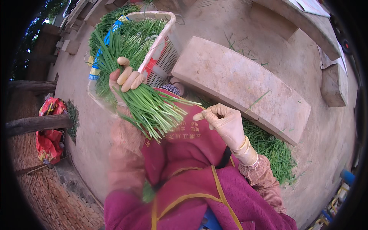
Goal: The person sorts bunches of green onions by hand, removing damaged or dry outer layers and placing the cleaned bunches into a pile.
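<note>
My gloved left hand [128, 77] is wrapped around a bunch of long green leaves, which look like garlic chives [155, 107]. Their pale cut ends fan out towards my lap, and the leafy tips point up over a crate. To the right of those ends is my gloved right hand [224, 123], thumb and forefinger pinched together. I see no leaf between those fingertips. One stalk sticks out of the bunch and ends just above them. Behind the bunch lies my maroon apron [184, 155], which has yellow trim and bears writing.
A white plastic crate [162, 60] full of chives [138, 37] stands ahead, a blue strip [110, 34] across it. Right of it is a stone slab bench [241, 86] with stray leaves. More chives [270, 152] lie beside the bench. Wooden poles [40, 123] and a red bag [51, 143] are at left.
</note>
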A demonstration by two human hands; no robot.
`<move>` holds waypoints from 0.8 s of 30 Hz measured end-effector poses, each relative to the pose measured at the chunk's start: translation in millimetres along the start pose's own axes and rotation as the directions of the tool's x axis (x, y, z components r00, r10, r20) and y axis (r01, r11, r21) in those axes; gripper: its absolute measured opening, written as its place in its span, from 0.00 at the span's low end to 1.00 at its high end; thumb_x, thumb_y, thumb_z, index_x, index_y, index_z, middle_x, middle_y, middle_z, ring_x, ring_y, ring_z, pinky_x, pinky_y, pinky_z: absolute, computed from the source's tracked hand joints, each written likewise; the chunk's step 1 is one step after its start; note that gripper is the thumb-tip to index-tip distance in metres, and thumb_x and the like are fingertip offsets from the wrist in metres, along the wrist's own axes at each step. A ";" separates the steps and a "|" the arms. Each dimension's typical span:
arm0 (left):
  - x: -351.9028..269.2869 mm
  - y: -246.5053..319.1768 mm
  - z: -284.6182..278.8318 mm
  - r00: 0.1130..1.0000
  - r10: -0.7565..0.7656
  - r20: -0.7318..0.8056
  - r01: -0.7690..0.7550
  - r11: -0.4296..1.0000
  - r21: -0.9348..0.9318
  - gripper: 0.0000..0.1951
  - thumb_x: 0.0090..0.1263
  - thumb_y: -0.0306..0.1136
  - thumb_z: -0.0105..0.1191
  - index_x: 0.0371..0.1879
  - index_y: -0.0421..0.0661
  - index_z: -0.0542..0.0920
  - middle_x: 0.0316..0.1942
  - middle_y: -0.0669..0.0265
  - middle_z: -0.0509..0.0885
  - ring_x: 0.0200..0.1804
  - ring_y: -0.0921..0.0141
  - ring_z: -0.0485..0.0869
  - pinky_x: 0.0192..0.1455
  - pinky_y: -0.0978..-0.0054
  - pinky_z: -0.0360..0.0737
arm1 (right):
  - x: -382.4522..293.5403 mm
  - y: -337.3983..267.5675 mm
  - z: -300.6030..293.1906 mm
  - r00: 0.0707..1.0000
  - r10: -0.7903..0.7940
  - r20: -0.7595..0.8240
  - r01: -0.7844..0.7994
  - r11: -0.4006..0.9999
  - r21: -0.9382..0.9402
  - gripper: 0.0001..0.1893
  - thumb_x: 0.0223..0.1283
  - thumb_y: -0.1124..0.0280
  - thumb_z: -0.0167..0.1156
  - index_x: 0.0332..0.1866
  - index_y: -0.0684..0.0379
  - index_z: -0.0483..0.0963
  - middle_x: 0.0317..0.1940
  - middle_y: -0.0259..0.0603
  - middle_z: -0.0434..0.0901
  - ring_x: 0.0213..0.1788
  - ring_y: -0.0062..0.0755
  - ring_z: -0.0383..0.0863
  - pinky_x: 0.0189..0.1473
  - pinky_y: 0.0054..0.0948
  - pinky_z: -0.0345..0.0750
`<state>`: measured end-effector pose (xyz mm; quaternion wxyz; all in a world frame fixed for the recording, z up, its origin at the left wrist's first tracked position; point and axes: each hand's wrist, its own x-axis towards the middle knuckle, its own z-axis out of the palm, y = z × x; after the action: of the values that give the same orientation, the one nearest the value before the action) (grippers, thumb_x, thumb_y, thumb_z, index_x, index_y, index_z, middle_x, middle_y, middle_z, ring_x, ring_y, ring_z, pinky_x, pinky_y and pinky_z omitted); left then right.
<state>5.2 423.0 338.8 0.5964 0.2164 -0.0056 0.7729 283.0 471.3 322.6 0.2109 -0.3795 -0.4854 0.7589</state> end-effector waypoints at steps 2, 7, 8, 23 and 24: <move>1.2 8.5 1.5 1.000 0.001 0.024 -0.001 1.000 0.008 0.17 0.73 0.31 0.40 0.56 0.37 0.71 0.18 0.78 0.72 0.22 0.80 0.73 0.34 0.78 0.72 | 6.0 22.4 -27.2 0.998 0.066 0.012 -0.064 0.991 -0.118 0.12 0.67 0.70 0.58 0.31 0.68 0.78 0.30 0.38 0.87 0.23 0.12 0.72 0.25 0.16 0.70; 1.6 7.6 0.8 0.999 0.008 0.049 -0.009 1.000 0.005 0.17 0.73 0.31 0.41 0.56 0.37 0.71 0.19 0.79 0.72 0.22 0.80 0.73 0.34 0.78 0.72 | 9.0 20.6 -14.9 0.987 -0.108 0.123 0.111 0.994 -0.017 0.13 0.64 0.72 0.61 0.52 0.62 0.80 0.44 0.35 0.85 0.39 0.13 0.77 0.43 0.17 0.76; 1.5 5.9 0.4 0.999 -0.006 0.054 0.006 1.000 0.006 0.17 0.73 0.31 0.41 0.57 0.37 0.71 0.18 0.79 0.72 0.22 0.80 0.73 0.34 0.78 0.71 | 10.1 13.7 -7.9 0.976 -0.070 0.207 0.064 0.997 0.035 0.18 0.63 0.73 0.61 0.58 0.62 0.77 0.52 0.36 0.81 0.46 0.16 0.76 0.50 0.20 0.75; 1.3 12.2 3.2 0.994 -0.057 -0.090 0.060 0.998 0.026 0.16 0.70 0.31 0.45 0.55 0.42 0.74 0.15 0.77 0.68 0.17 0.78 0.68 0.30 0.75 0.68 | -7.3 26.4 -49.6 0.978 -0.195 0.079 0.210 0.879 -0.429 0.06 0.58 0.71 0.64 0.36 0.62 0.84 0.31 0.45 0.86 0.35 0.32 0.83 0.47 0.29 0.76; 2.8 12.1 4.4 0.992 -0.077 -0.105 0.081 0.996 0.035 0.17 0.69 0.31 0.46 0.55 0.42 0.75 0.16 0.76 0.69 0.17 0.78 0.68 0.29 0.74 0.68 | -7.7 26.1 -50.7 0.914 -0.397 0.080 0.358 0.699 -0.619 0.08 0.55 0.71 0.66 0.39 0.60 0.85 0.30 0.44 0.86 0.32 0.31 0.83 0.46 0.29 0.77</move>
<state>-5.1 420.9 346.8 0.6215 0.1879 0.0491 0.7589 328.6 483.8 289.8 0.2395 -0.3423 -0.7684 0.4848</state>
